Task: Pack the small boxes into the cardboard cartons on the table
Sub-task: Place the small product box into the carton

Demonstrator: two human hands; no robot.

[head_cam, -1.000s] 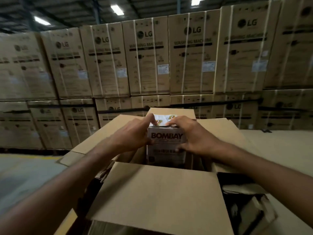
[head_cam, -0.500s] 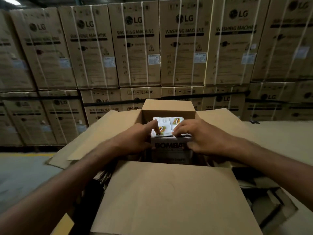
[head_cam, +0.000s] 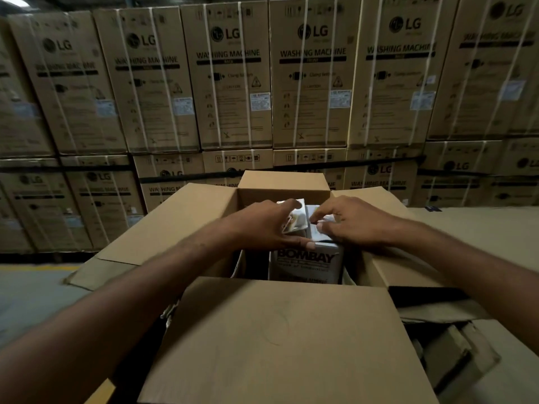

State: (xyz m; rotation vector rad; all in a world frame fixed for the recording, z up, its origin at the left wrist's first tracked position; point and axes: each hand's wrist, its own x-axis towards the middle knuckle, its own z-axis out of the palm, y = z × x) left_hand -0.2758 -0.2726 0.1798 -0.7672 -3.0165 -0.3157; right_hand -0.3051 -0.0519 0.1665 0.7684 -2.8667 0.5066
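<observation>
Cardboard flaps are folded out on every side of the carton (head_cam: 280, 345), which gives me a straight way down into it. The small box (head_cam: 304, 265) stands upright inside, just behind the near flap, with its BOMBAY face turned toward me and its top close to the carton's mouth.

My left hand (head_cam: 262, 227) grips it from the left. The fingers bend over the pale printed top and the thumb presses on the upper front edge. My right hand (head_cam: 360, 225) grips it from the other side, fingers curled down onto the top and thumb tucked near the fingertips. I judge this two-sided hold is meant to hold the box square so it seats flat and doesn't tip against whatever is beside it.

I cannot tell whether that pale top is one lid or two packs side by side. The rest of the carton's inside is too dark to read.

The surface (head_cam: 481, 228) runs off to the right, and strapped washing machine cartons (head_cam: 233, 83) wall off the background.
</observation>
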